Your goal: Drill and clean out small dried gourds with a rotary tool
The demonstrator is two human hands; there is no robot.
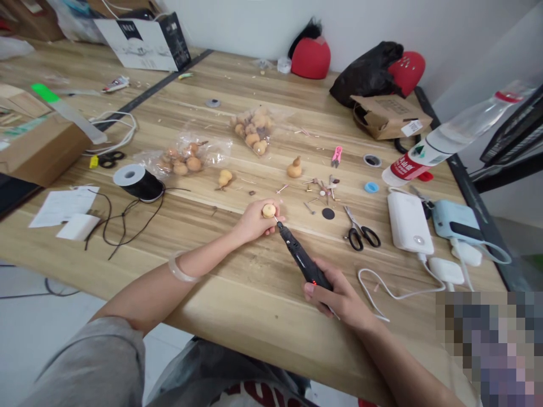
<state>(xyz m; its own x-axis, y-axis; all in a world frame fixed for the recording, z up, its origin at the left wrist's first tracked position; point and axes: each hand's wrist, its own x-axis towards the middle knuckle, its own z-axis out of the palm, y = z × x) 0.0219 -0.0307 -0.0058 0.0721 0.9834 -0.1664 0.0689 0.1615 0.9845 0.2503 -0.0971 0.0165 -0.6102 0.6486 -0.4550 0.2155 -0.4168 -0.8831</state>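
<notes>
My left hand (254, 221) is closed around a small tan gourd (268, 211), holding it just above the wooden table (237, 294). My right hand (337, 294) grips a black rotary tool (302, 259) with a red light near its back end. The tool's thin bit touches the gourd's lower right side. Two loose gourds (294, 168) stand on the table beyond my hands, and two clear bags of gourds (254, 133) lie farther back.
Black-handled scissors (360, 233), small bits and a black disc lie right of my hands. A white power bank (408, 221), a blue device, white cables and a tipped plastic bottle (441, 141) occupy the right side. A black cord spool (138, 181), papers and cardboard boxes sit left.
</notes>
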